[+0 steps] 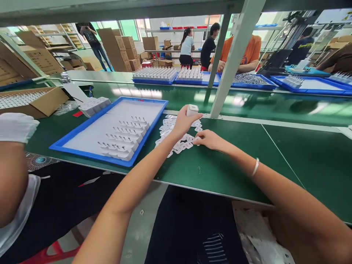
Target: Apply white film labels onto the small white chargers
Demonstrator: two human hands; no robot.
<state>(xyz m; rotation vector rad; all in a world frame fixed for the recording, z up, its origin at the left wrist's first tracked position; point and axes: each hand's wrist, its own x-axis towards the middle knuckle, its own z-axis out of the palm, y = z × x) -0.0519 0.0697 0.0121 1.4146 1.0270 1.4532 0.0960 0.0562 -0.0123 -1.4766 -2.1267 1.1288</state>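
Note:
My left hand (182,123) is closed round a white charger body (192,109) and holds it up over the worktop; a small dark slot shows on its upper end. My right hand (208,140) rests at the right edge of a heap of small flat white plates (180,146), its fingertips pinched on one white plate (197,140). Left of the heap, a blue-rimmed tray (162,106) carries rows of white chargers (128,148) with their metal pins pointing up.
A co-worker's white-gloved hand (17,127) is at the far left, near a cardboard box (49,102) of pinned parts. A slanted metal post (233,62) rises behind my hands. More blue trays (155,81) line the far bench, with people behind it.

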